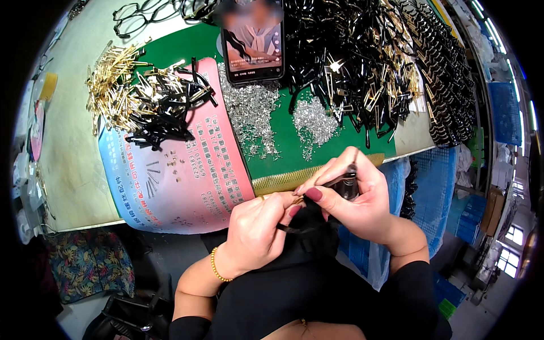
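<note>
My two hands meet just off the near edge of the table. My left hand (253, 228), with a gold bead bracelet on its wrist, pinches a thin black glasses temple (300, 230); its far end is hidden by the fingers. My right hand (362, 195) is wrapped around a dark, shiny handle that looks like a screwdriver (347, 184). Its tip is hidden where both hands' fingertips come together. Closest to the hands on the table are a yellow mesh strip (283, 182) and a pink and blue printed mat (175, 187).
Gold metal parts (110, 85) and black-and-gold temples (170, 107) are heaped at left. Small silver pieces (249, 122) form two piles on the green mat (283, 144). A phone (253, 45) stands behind them. Many more temples (362, 68) cover the right. Glasses frames (141, 16) lie far left.
</note>
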A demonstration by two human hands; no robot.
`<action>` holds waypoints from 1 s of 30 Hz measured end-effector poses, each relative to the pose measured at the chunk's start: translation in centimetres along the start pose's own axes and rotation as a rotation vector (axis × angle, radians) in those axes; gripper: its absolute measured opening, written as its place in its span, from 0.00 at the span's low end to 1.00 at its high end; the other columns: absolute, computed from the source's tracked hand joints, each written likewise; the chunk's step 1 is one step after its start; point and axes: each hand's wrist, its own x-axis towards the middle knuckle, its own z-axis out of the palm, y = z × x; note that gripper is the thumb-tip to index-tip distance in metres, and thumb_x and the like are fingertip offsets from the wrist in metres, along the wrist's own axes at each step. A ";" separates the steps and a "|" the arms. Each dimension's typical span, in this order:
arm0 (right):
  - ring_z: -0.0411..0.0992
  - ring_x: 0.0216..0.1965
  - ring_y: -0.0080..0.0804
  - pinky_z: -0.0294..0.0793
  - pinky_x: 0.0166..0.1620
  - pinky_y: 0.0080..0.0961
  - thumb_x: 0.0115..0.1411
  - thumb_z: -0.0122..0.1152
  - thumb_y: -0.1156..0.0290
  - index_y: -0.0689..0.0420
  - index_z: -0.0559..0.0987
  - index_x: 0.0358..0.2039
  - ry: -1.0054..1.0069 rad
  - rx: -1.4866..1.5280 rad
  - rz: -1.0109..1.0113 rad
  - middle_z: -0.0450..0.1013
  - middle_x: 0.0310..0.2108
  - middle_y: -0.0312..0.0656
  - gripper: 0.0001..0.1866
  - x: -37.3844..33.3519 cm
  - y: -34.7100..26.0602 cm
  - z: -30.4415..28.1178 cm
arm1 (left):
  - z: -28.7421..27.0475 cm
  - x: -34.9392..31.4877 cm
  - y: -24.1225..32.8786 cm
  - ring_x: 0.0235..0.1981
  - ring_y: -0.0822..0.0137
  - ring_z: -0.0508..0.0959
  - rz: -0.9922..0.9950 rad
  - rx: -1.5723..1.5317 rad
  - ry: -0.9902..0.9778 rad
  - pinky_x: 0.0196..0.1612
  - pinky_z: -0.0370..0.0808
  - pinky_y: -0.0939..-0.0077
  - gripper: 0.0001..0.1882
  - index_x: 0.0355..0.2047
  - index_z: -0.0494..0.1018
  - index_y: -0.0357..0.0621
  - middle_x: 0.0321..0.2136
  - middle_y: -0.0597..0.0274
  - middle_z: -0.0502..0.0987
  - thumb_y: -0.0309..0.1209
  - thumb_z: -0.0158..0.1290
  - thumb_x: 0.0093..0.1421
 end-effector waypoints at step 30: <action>0.78 0.28 0.39 0.76 0.24 0.31 0.56 0.60 0.75 0.43 0.74 0.59 -0.225 -1.199 -0.117 0.67 0.35 0.46 0.29 2.3 0.5 -1.7 | -3.5 1.4 -1.5 0.23 0.72 0.76 -0.392 -0.077 0.179 0.33 0.73 0.76 0.07 0.46 0.70 0.34 0.26 0.60 0.78 0.21 0.44 0.72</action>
